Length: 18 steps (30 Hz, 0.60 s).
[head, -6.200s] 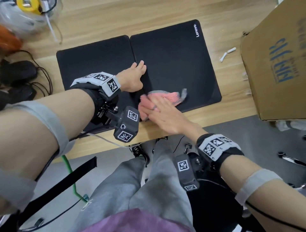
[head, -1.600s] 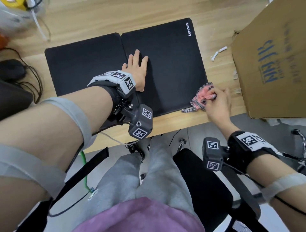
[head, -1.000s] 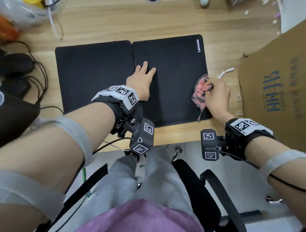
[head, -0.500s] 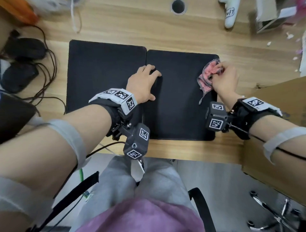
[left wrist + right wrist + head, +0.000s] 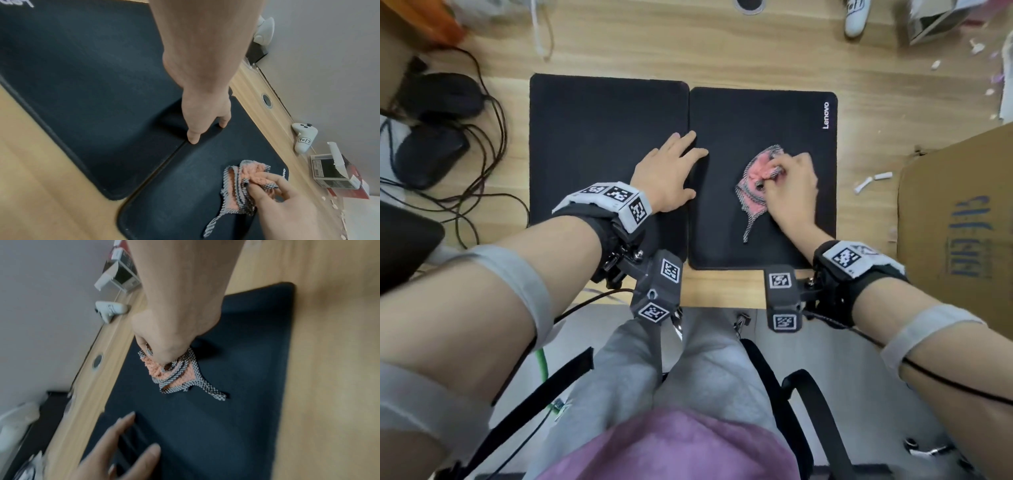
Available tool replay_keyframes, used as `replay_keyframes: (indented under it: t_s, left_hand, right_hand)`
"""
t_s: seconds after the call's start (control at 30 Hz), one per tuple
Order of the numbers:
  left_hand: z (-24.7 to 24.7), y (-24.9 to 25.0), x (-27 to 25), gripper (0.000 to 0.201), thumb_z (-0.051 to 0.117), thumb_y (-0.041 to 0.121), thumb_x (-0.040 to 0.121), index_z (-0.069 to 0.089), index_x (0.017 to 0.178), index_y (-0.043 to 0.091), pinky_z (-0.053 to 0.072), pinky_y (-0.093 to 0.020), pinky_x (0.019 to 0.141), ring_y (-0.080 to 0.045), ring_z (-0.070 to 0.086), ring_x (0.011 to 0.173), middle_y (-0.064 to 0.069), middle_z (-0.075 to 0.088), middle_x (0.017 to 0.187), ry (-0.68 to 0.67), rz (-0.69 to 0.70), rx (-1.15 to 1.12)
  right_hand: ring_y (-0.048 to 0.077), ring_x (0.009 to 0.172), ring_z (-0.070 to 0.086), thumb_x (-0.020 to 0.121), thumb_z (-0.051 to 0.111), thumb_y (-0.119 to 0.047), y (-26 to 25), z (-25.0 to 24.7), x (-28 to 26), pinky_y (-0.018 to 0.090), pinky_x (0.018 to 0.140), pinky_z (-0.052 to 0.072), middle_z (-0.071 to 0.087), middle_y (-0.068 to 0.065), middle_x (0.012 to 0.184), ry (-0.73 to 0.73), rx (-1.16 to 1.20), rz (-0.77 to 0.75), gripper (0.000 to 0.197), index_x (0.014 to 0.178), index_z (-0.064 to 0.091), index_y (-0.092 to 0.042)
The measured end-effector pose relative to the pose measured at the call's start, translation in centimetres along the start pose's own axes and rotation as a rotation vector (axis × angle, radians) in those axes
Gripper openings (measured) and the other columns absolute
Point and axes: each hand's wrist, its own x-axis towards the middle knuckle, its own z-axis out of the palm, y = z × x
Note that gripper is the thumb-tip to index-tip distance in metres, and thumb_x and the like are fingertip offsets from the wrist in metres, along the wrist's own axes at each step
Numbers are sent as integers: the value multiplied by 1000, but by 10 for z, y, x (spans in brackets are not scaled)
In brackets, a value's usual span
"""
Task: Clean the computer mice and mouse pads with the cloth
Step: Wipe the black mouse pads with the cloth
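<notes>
Two black mouse pads lie side by side on the wooden desk: the left pad (image 5: 599,137) and the right pad (image 5: 784,116), which bears a Lenovo logo. My left hand (image 5: 671,164) presses flat with straight fingers across the seam between them. My right hand (image 5: 787,181) grips a bunched pink cloth (image 5: 753,192) with a checked border against the middle of the right pad. In the left wrist view the cloth (image 5: 240,193) trails a checked strip toward the near edge. Two black wired mice (image 5: 438,96) sit at the far left of the desk.
A large cardboard box (image 5: 959,219) stands close to the right pad's right side. Tangled cables (image 5: 486,171) lie left of the pads. A white controller (image 5: 856,17) and an open small box (image 5: 333,172) sit at the back edge. White scraps (image 5: 873,180) dot the desk.
My right hand has dragged the cloth from the right pad's far right corner toward its middle. The left hand stays pressed on the seam. The head view has shifted.
</notes>
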Motion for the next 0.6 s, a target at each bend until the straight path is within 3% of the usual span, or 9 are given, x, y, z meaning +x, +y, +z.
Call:
replay_keyframes:
  t_s: [0.17,0.37,0.47,0.6]
  left_hand:
    - [-2,-10,-23,65,47,11,96,23,152,32,39,-45,103,-14,1,150,5,3,163,-54,-17,23]
    - [-6,-13,-33,80,43,4,89,12,153,40,40,-50,98,-14,-2,149,8,-6,162,-193,-29,137]
    - [-10,-9,-30,85,43,3,86,8,153,41,34,-54,103,-15,-3,149,9,-10,162,-250,-41,177]
    - [-18,-5,-30,84,39,0,84,11,154,38,31,-53,109,-18,-1,150,7,-8,163,-290,-25,170]
  right_hand:
    - [10,79,45,82,59,0,-31,30,-59,17,67,28,40,-5,93,-121,28,-84,25,89,70,-21]
    - [23,85,51,83,54,4,-62,47,-89,31,72,42,42,2,92,-286,-26,-236,30,92,73,-18]
    - [23,90,55,85,56,0,-41,29,-86,29,74,40,50,5,98,-246,-57,-159,26,91,74,-18]
    - [30,94,58,87,59,-4,4,-6,-82,27,73,36,52,10,103,-52,-75,133,25,94,74,-22]
